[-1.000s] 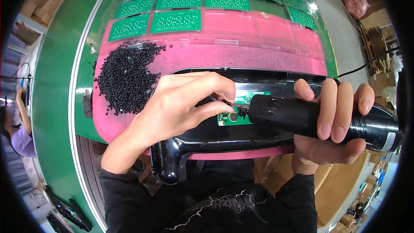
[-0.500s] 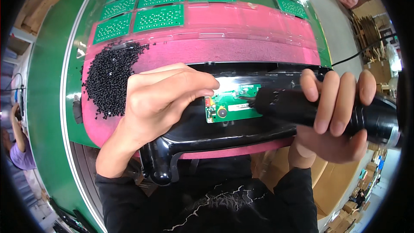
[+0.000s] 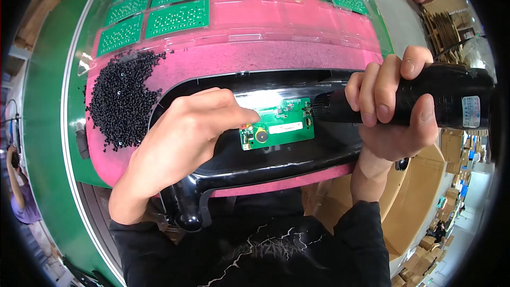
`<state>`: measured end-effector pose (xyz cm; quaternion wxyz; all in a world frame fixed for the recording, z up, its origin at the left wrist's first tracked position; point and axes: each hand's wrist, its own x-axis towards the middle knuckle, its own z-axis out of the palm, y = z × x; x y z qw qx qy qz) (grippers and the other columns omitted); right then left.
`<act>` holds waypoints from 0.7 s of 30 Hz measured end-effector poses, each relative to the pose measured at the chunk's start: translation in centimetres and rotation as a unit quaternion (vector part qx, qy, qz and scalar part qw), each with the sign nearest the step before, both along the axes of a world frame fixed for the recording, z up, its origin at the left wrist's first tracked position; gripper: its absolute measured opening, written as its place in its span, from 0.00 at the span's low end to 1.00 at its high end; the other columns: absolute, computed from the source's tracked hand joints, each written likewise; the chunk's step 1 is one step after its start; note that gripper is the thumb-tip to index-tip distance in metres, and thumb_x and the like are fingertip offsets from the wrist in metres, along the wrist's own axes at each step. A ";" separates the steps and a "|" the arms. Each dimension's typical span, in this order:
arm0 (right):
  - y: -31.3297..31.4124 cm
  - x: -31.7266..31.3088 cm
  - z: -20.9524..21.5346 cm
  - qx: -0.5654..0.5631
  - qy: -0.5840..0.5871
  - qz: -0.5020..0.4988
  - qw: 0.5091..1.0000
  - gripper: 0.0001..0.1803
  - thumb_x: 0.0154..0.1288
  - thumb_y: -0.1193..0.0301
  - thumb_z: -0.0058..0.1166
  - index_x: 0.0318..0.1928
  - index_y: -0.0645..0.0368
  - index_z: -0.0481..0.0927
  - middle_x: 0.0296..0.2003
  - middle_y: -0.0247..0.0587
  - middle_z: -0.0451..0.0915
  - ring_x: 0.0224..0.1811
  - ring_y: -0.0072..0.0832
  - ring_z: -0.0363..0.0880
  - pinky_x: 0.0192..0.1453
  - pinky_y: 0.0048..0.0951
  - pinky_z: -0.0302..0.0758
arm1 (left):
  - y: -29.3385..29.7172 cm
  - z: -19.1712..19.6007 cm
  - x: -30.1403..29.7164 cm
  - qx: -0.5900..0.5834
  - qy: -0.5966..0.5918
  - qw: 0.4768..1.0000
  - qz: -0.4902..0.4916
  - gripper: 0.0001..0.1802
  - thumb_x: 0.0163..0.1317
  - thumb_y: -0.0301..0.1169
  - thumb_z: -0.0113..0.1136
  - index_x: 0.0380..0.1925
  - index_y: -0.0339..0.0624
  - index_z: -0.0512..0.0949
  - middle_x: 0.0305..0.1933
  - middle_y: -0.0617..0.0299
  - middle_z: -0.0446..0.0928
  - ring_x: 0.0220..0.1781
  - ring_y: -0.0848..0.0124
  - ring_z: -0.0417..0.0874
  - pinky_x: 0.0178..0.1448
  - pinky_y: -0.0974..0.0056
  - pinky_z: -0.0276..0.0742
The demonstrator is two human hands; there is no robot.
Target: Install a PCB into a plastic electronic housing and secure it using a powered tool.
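A green circuit board (image 3: 281, 137) with a round buzzer-like part and a white label lies inside a black plastic housing (image 3: 332, 141). My right hand (image 3: 385, 109) is wrapped round a black electric screwdriver (image 3: 451, 93), held almost level, its nose at the board's right edge; the bit's tip is hard to make out. My left hand (image 3: 186, 130) is closed in a pinch over the board's upper left corner, index fingertip at the board. What lies between those fingers, if anything, is hidden.
A heap of small black screws (image 3: 119, 101) sits left of the housing on a pink mat (image 3: 223, 56). Clear trays hold several green circuit boards (image 3: 178, 18) at the back. Cardboard boxes (image 3: 419, 196) stand at the lower right; another person (image 3: 24, 196) is at far left.
The screwdriver's nose has drawn back from over the board to its right edge, and the right hand has risen. The whole view has shifted slightly. My left hand keeps its pinch near the board's corner.
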<state>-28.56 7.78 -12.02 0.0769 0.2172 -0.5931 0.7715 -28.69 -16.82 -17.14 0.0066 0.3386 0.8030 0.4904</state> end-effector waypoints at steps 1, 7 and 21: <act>-0.1 0.0 0.0 0.000 0.000 0.001 1.000 0.20 0.65 0.54 0.52 0.45 0.55 0.64 0.19 0.29 0.67 0.17 0.19 0.63 0.28 0.27 0.65 | -0.1 0.2 0.1 -0.031 -0.011 0.999 -0.015 0.21 0.41 0.08 0.57 0.37 0.36 0.84 0.29 0.56 0.76 0.32 0.61 0.80 0.36 0.62 0.76; -0.8 0.2 0.0 0.032 -0.005 -0.022 0.999 0.20 0.64 0.54 0.53 0.44 0.54 0.64 0.19 0.28 0.66 0.16 0.18 0.61 0.27 0.26 0.64 | -0.4 0.0 0.2 -0.135 0.002 0.990 -0.029 0.25 0.39 0.11 0.56 0.40 0.40 0.85 0.28 0.58 0.66 0.33 0.61 0.73 0.38 0.60 0.71; -2.6 0.1 -0.1 0.095 -0.022 -0.070 0.993 0.19 0.60 0.58 0.55 0.44 0.55 0.65 0.17 0.27 0.65 0.15 0.17 0.60 0.25 0.25 0.62 | 0.1 0.8 0.5 -0.180 0.022 0.983 0.004 0.24 0.41 0.12 0.56 0.40 0.42 0.86 0.27 0.57 0.66 0.33 0.60 0.72 0.35 0.59 0.70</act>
